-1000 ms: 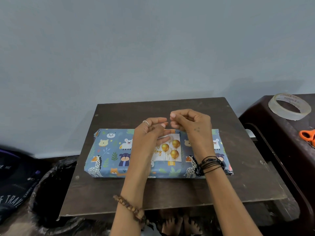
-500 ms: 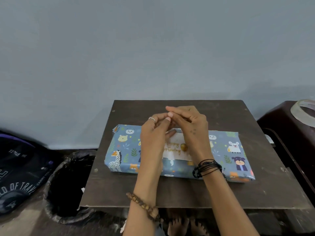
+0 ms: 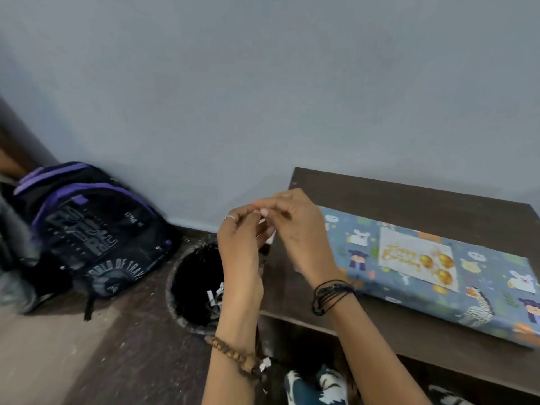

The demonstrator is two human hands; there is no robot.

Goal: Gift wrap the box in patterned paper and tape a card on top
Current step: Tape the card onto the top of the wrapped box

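Both hands pinch something tiny (unclear what) beside glossy flat wrapped box.

Glossy paper box, wooden table

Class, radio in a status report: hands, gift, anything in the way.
Left hand and right hand pinching a small scrap together above the bin. Wrapped box on table, card on top. Nothing obstructing.
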